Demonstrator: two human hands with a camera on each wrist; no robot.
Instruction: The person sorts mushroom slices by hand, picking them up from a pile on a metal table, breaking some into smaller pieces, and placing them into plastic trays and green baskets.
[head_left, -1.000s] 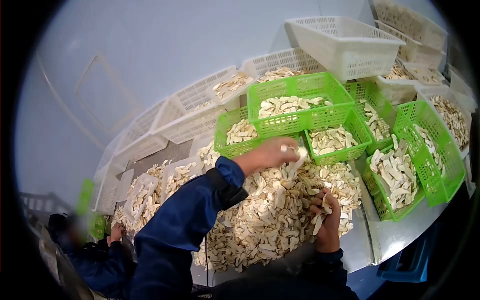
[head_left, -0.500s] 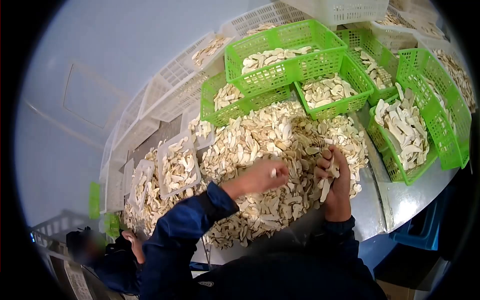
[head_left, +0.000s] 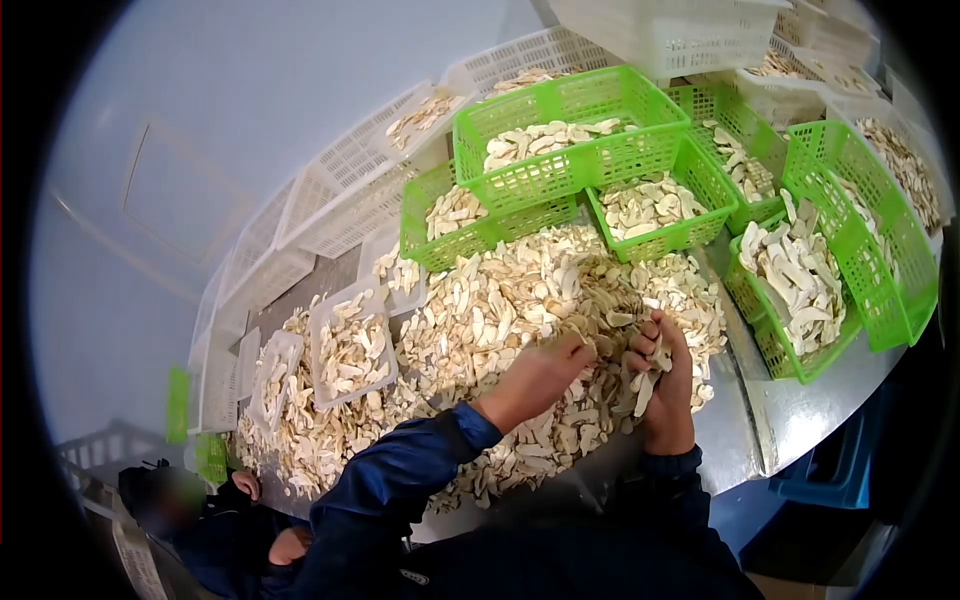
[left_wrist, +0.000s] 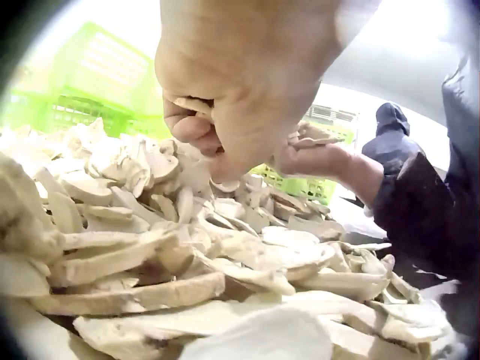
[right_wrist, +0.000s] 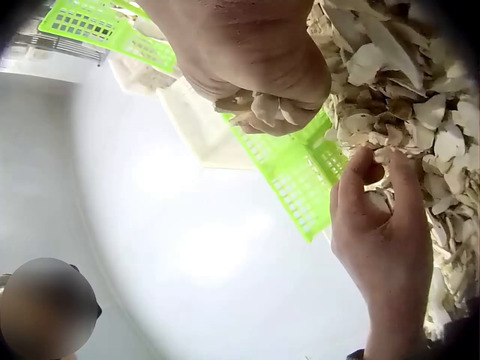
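Observation:
A large heap of pale mushroom slices (head_left: 500,300) covers the metal table. Over its middle, the left hand (head_left: 535,382) points its fingertips down to the heap, close to the right hand. In the left wrist view, the left hand (left_wrist: 244,82) has curled fingers round a slice (left_wrist: 196,106). Thumb and forefinger of the left hand (right_wrist: 381,232) meet at the heap in the right wrist view; what they touch is unclear. At the heap's right side the right hand (head_left: 668,375) grips several slices (head_left: 645,388), which also show under the right hand (right_wrist: 247,64).
Green baskets (head_left: 580,172) with slices stand behind the heap; another green basket (head_left: 805,370) holds longer slices at right. White crates (head_left: 350,205) line the back. Clear trays (head_left: 352,345) of slices lie left, near another person (head_left: 215,540). A blue stool (head_left: 825,470) stands below right.
The left hand has come down from in front of the green baskets to the heap, beside the right hand. The right hand keeps its grip on the slices. The head view has shifted.

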